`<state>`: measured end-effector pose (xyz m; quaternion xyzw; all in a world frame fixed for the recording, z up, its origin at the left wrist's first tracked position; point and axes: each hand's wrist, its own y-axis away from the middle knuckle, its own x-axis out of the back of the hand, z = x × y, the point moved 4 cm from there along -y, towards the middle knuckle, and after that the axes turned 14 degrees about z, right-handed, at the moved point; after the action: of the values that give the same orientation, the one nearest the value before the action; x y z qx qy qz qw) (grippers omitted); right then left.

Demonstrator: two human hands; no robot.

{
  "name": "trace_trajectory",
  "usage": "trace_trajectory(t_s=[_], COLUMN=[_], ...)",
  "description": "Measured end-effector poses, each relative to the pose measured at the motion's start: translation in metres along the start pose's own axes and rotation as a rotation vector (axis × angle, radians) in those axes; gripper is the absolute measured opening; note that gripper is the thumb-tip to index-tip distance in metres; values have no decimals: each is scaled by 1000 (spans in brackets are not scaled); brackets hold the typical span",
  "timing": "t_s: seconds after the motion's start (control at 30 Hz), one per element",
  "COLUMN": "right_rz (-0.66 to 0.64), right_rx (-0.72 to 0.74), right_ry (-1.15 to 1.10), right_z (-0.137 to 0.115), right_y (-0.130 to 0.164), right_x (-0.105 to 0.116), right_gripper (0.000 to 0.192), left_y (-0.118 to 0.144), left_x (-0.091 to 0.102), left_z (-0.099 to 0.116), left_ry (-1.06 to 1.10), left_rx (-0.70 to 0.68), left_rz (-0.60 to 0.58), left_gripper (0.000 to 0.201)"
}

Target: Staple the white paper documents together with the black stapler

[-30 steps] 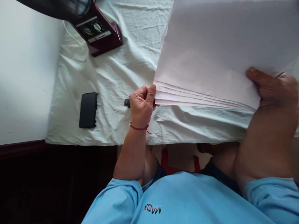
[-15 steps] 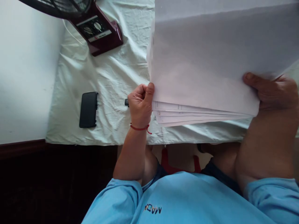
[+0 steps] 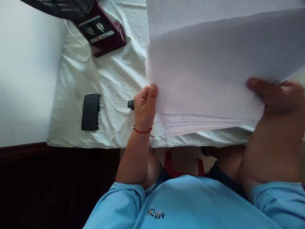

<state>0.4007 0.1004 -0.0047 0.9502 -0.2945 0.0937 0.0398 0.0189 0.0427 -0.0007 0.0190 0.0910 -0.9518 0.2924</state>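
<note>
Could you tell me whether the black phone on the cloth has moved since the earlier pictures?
No. The phone lies in the same spot on the white cloth, left of the left hand and below the fan base.

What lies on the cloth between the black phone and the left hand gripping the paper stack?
In the head view, only a small black object, right beside the left hand; the rest toward the black phone is bare cloth.

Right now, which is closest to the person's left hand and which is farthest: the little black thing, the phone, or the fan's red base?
From the left hand:
1. Little black thing, touching its left side or nearly so.
2. Phone, further left on the cloth.
3. Fan's red base, up by the far corner.
</note>
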Motion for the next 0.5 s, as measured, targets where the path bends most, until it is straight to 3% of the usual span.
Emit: trace_trajectory(t_s=[0.13, 0.3, 0.5], right_rz=[-69, -38, -103], right_rx=[30, 66, 174], right_ry=[-59, -112, -191], right_z=[3, 5, 6], right_y=[-2, -5, -12], right_x=[-6, -7, -12], right_gripper=[73, 75, 93], left_y=[0, -3, -5], left_x=[0, 2, 7], left_z=[3, 2, -5], left_ry=[-46, 10, 120], left_rx=[-49, -112, -241], left_rz=[-3, -25, -31], left_gripper=[71, 47, 42])
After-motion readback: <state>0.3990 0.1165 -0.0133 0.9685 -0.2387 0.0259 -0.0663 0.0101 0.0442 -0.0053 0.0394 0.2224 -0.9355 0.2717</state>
